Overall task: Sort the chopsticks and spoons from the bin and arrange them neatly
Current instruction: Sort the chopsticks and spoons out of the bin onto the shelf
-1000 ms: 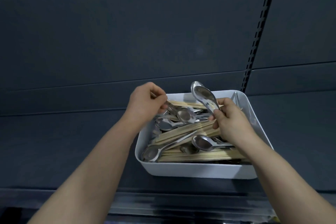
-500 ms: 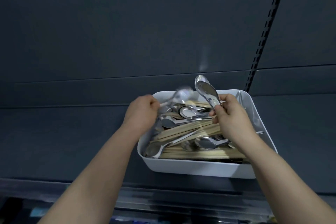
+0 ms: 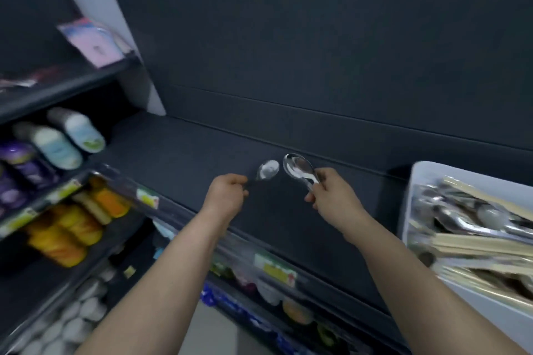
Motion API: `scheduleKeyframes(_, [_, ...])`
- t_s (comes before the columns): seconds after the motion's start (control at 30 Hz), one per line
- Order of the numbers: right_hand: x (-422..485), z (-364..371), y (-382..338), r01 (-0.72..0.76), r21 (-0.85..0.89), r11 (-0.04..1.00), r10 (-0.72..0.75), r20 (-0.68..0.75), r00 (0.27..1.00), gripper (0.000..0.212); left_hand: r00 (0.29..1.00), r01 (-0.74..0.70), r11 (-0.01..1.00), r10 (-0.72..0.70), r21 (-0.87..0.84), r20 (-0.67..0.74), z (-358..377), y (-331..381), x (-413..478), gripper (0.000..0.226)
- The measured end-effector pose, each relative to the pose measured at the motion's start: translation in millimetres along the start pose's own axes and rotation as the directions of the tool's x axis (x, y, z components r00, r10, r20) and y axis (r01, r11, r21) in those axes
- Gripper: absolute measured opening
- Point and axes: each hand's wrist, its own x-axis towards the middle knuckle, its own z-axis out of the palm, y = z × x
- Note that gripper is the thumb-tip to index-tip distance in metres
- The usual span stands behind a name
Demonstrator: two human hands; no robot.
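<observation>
L hand [image 3: 227, 196] pinches a small spoon [image 3: 268, 170], R hand [image 3: 331, 196] a wide spoon [image 3: 300, 170], over the shelf [image 3: 187, 153]; bin [image 3: 415, 181] w/ chopsticks [image 3: 476, 242] at 3 o'clock. Risk: slick steel, light pinches, so either may slip and land crooked.

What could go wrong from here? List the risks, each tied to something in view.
1. The left hand and right hand each hold a spoon by the handle alone above the dark shelf. The left spoon or right spoon could slip and skid off the front edge onto the packaged goods below.
2. The white bin sits close to the right forearm; a careless swing back might knock it and spill its chopsticks.
</observation>
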Motion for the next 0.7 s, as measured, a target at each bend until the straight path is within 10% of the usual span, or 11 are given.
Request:
scheduleKeyframes(0.37, [81.1,219.8,-122.6,-0.056,0.016,0.998,0.055,0.065,0.996,0.029,0.989,0.064,0.998,-0.066,-0.016,-0.129,-216.4,-85.5,103.3,0.037])
scheduleKeyframes(0.7, [154.2,308.2,-154.4,-0.110,0.014,0.994,0.109,0.075,0.991,0.033,0.992,0.044,0.995,-0.033,0.094,-0.119,-263.1,-105.1,199.9,0.032])
